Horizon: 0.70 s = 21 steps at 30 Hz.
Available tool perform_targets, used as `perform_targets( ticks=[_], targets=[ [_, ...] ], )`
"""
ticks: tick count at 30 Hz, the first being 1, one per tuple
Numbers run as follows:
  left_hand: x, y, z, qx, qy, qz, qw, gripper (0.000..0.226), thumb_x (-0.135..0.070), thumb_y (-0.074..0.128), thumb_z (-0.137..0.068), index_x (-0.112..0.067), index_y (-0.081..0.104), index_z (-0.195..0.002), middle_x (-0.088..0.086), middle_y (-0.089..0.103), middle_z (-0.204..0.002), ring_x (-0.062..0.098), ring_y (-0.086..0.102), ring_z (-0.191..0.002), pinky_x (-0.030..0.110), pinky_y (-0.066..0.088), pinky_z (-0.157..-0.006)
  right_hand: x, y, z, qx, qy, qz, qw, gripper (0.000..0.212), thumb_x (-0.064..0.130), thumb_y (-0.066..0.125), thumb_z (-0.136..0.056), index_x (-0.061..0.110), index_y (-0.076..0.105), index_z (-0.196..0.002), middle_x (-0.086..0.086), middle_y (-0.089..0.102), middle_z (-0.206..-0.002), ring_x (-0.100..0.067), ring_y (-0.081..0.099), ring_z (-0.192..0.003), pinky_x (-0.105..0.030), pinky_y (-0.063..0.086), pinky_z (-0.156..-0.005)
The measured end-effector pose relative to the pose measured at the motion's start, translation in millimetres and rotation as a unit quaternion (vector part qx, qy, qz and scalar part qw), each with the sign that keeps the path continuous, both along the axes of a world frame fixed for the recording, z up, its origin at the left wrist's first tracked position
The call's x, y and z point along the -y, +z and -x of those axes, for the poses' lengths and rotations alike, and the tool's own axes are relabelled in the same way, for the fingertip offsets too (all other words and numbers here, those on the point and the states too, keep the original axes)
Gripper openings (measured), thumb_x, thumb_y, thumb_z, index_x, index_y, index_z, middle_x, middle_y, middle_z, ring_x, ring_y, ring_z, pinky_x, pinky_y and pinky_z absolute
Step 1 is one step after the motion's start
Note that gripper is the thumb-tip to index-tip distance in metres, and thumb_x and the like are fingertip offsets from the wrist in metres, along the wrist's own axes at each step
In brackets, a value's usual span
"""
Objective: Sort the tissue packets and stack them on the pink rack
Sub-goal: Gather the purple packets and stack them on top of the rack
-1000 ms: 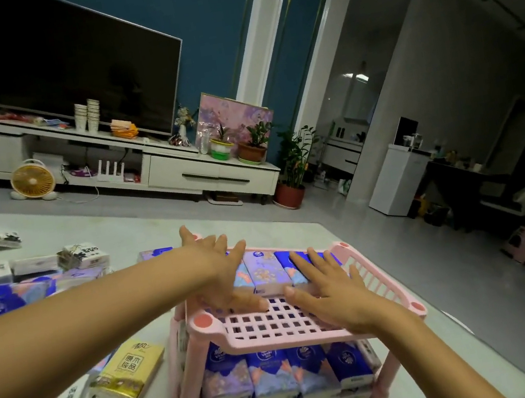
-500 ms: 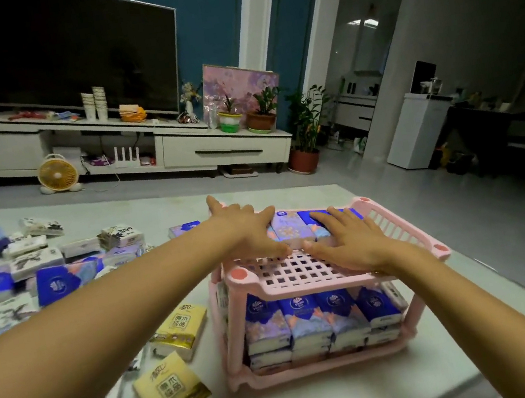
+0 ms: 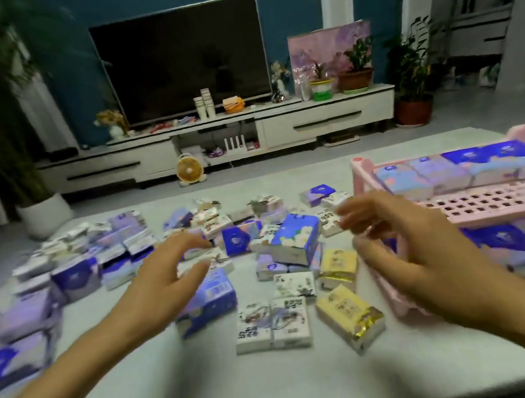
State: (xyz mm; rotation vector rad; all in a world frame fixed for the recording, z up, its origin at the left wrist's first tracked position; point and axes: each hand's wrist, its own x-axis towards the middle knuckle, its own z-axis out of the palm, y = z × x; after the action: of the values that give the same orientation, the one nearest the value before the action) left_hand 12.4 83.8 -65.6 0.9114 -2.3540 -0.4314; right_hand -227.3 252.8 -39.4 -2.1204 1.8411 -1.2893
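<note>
The pink rack [image 3: 485, 208] stands at the table's right side, with blue and purple tissue packets [image 3: 451, 172] in a row along the back of its top shelf and more on the shelf below. Loose tissue packets [image 3: 295, 240] in blue, purple, white and yellow lie scattered over the middle and left of the table. My left hand [image 3: 161, 285] hovers with spread, relaxed fingers above a blue packet [image 3: 208, 300], holding nothing. My right hand [image 3: 405, 251] hangs empty in front of the rack's left corner, fingers loosely spread.
Two yellow packets [image 3: 350, 314] and white printed packets [image 3: 271, 324] lie nearest me. The pale table [image 3: 216, 390] has bare surface at the front. Beyond it are a TV cabinet [image 3: 216, 140], a small fan [image 3: 190, 172] on the floor and potted plants [image 3: 410, 83].
Both hands have left the rack's top shelf and swung left over the loose packets. My view has turned left, so the rack now sits at the right edge.
</note>
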Motion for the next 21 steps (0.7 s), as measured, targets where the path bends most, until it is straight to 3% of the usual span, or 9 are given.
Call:
perform_targets(
  ticks=[2,4,8,11,14,17,19,21],
  targets=[
    [2,-17,-48,0.037,0.039,-0.020,0.998,0.033,-0.061,0.035,-0.067,-0.045,0.054,-0.088,-0.027,0.052,-0.106,-0.008,0.048,-0.098,0.000,0.030,-0.087,27,-25,-31,-0.005,0.042,-0.032,0.999,0.024,0.023,0.048,-0.090,0.024,0.054,-0.114,0.016,0.056,-0.104,0.005,0.050,-0.097,-0.003,0.037,-0.081],
    [2,-37,-86,0.109,0.066,-0.035,0.991,0.039,-0.065,0.028,-0.063,-0.049,0.046,-0.093,-0.021,0.051,-0.112,-0.001,0.047,-0.107,-0.006,0.021,-0.087,57,-51,-52,0.005,0.055,-0.088,0.995,0.028,0.019,0.051,-0.092,0.022,0.052,-0.119,0.008,0.056,-0.112,0.001,0.049,-0.094,-0.005,0.034,-0.078],
    [3,-62,-130,0.196,0.087,-0.035,0.976,0.044,-0.069,0.020,-0.062,-0.058,0.041,-0.098,-0.019,0.039,-0.127,-0.001,0.036,-0.121,0.003,0.014,-0.095,93,-93,-72,-0.012,0.036,-0.150,0.988,0.036,0.021,0.050,-0.093,0.024,0.045,-0.128,0.004,0.050,-0.127,-0.005,0.044,-0.113,-0.013,0.032,-0.087],
    [4,-64,-152,0.166,0.151,-0.024,0.974,0.049,-0.063,0.031,-0.069,-0.042,0.044,-0.112,-0.014,0.039,-0.135,0.005,0.034,-0.128,0.015,0.020,-0.103,98,-108,-76,-0.048,0.026,-0.131,0.990,0.036,0.022,0.048,-0.094,0.024,0.043,-0.129,0.004,0.048,-0.126,-0.008,0.042,-0.116,-0.010,0.025,-0.084],
    [6,-74,-187,0.090,0.263,0.048,0.959,0.059,-0.047,0.049,-0.073,-0.013,0.055,-0.121,0.011,0.048,-0.135,0.030,0.044,-0.126,0.037,0.031,-0.102,101,-110,-80,-0.085,0.035,-0.087,0.992,0.032,0.022,0.049,-0.092,0.023,0.049,-0.124,0.005,0.051,-0.116,-0.010,0.044,-0.107,-0.014,0.024,-0.083],
    [7,-81,-218,0.050,0.404,-0.002,0.913,0.077,-0.030,0.075,-0.073,-0.008,0.037,-0.137,0.016,0.031,-0.147,0.033,0.030,-0.135,0.042,0.025,-0.109,109,-116,-91,-0.081,0.072,-0.066,0.992,0.027,0.026,0.047,-0.085,0.022,0.058,-0.110,0.006,0.056,-0.096,-0.013,0.053,-0.089,-0.018,0.033,-0.075],
    [13,-88,-233,0.038,0.440,-0.095,0.892,0.099,-0.050,0.080,-0.061,-0.012,0.032,-0.139,0.013,0.033,-0.145,0.030,0.031,-0.133,0.044,0.028,-0.110,115,-118,-99,-0.049,0.092,-0.074,0.992,0.024,0.029,0.047,-0.085,0.029,0.055,-0.107,0.017,0.049,-0.092,-0.002,0.049,-0.086,-0.012,0.034,-0.072],
    [19,-94,-243,0.038,0.447,-0.115,0.886,0.104,-0.075,0.066,-0.053,-0.018,0.036,-0.135,0.009,0.042,-0.139,0.030,0.038,-0.128,0.049,0.031,-0.107,119,-119,-106,-0.023,0.109,-0.078,0.991,0.021,0.029,0.049,-0.086,0.034,0.050,-0.107,0.027,0.041,-0.090,0.010,0.044,-0.086,-0.010,0.034,-0.072]
  ],
)
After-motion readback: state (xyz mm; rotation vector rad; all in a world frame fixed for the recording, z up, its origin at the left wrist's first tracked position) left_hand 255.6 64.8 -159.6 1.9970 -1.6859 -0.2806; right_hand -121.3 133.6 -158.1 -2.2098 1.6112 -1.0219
